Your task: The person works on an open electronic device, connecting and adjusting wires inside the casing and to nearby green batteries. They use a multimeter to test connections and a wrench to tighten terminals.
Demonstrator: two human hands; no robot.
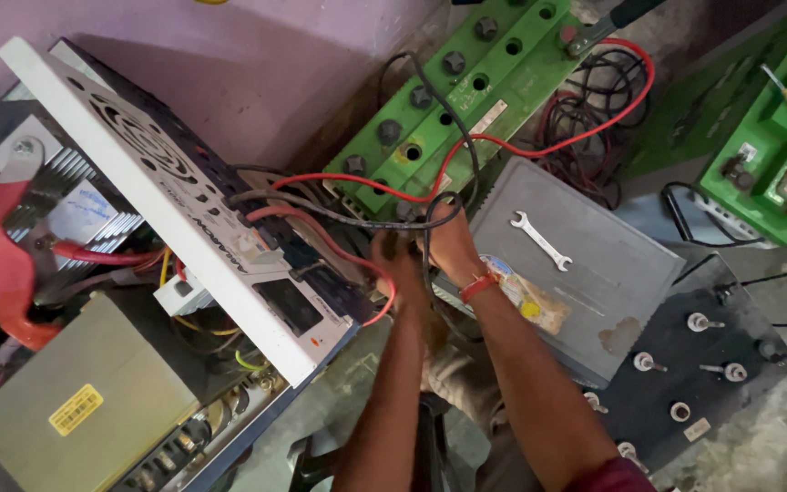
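Fingers of the right hand (448, 241) were curled around a bundle of black cable (430, 214); fingers of the left hand (400, 260) were closed near a red cable (357, 255), though whether it was actually gripped could not be told. A red band (477, 287) was worn on the right wrist.

The cables were held between an opened inverter (184, 219) and a grey battery (585, 264). The red cable was looped from the inverter's white panel to the hands; a second red lead (539, 146) was run up across a green battery (466, 91).

On the grey battery, a spanner (539, 240) was laid flat, apart from the hands. A black battery (712, 364) with upright terminals was stood just beside it. Another green battery (767, 155) was placed at far right. Inside the inverter, a beige transformer (84, 401) was seen.
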